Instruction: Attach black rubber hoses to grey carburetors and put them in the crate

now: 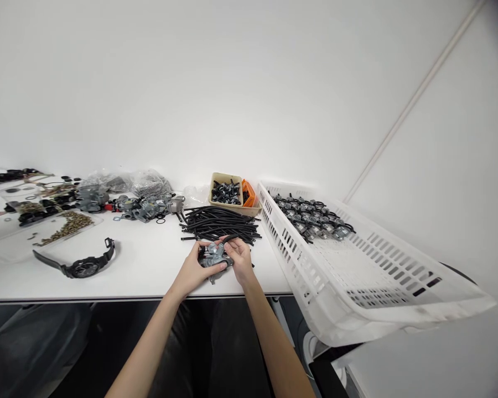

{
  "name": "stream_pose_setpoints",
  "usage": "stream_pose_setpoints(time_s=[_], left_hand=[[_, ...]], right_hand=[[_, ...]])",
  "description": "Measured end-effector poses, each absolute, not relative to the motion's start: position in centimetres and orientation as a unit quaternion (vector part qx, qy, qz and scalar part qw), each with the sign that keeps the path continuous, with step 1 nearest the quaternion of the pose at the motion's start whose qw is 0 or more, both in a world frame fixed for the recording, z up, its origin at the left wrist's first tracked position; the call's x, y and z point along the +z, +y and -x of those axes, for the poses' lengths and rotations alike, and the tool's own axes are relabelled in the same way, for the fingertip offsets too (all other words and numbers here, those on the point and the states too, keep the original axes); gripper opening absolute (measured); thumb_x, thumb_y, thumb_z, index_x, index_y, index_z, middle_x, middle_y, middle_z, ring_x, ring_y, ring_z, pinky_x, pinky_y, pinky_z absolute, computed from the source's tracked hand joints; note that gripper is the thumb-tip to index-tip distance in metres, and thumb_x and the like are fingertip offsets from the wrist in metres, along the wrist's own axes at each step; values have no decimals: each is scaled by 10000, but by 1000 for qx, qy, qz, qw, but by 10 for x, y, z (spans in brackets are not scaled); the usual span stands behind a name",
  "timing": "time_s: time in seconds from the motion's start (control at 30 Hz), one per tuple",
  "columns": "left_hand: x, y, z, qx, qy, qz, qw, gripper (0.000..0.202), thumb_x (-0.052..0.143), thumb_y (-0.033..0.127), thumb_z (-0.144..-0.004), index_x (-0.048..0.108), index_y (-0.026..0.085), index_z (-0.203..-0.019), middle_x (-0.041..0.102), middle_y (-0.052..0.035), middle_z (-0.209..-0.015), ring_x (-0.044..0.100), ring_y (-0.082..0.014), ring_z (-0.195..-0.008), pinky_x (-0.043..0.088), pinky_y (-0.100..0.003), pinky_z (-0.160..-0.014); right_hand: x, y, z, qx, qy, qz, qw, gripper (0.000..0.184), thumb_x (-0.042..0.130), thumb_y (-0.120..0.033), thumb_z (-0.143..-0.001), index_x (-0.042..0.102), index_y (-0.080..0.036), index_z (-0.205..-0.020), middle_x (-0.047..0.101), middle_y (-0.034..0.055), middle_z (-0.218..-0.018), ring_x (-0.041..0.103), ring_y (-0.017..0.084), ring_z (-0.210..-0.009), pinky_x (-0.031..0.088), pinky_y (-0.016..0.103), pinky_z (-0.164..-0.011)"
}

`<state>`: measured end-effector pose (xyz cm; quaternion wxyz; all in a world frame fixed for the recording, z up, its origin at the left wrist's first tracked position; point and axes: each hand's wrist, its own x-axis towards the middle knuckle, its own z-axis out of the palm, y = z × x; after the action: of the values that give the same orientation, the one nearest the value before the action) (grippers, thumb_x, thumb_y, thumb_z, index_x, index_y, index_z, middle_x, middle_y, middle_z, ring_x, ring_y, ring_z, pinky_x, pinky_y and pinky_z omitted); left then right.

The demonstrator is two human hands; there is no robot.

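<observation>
1. The carburetor [213, 257] is a grey metal casting held just above the white worktop [141, 271], near its front edge, with a small bracket hanging below it.
2. The left hand [195, 271] cups the carburetor from the near side, fingers curled around its body.
3. The right hand [238, 260] is closed at the top of the carburetor, and its fingertips [231, 247] pinch a black tube [228, 239], which arcs across toward the left hand.
4. Just behind the hands lies a loose heap of black tubes [219, 224].
5. Behind the heap stands a cardboard tray [226, 189] of black fittings, with an orange container [249, 194] beside it.
6. To the right, a white plastic crate [311, 276] sits tilted, holding rows of carburetors [311, 216].
7. To the left are more carburetors [147, 209], plastic bags of parts [151, 183], a clear tray [8, 249] of brass fittings, and a black wristwatch [83, 269].
</observation>
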<state>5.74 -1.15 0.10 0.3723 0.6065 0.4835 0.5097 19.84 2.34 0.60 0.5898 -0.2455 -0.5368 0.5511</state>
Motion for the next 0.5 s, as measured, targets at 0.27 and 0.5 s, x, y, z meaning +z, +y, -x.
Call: stream_pose_setpoints(time_s=[0.27,0.5], left_hand=[[1,-11,-57,511,482,-607,373,551,762,438,-619,494,205,-1041,617,-74,-1076,580,-243,-1008,430,-393,-897],[4,-13,-58,517,485,-598,374,551,767,417,-616,489,203,-1042,607,-77,-1085,567,-247,-1024,437,-392,-895]], right_hand=[[8,21,-198,519,-555,270,592,241,715,-352,-725,657,-192,-895,699,51,-872,652,194,-841,494,341,-840],[10,21,-196,524,-540,285,593,271,753,-368,-669,631,-188,-830,664,32,-825,633,181,-805,507,334,-813]])
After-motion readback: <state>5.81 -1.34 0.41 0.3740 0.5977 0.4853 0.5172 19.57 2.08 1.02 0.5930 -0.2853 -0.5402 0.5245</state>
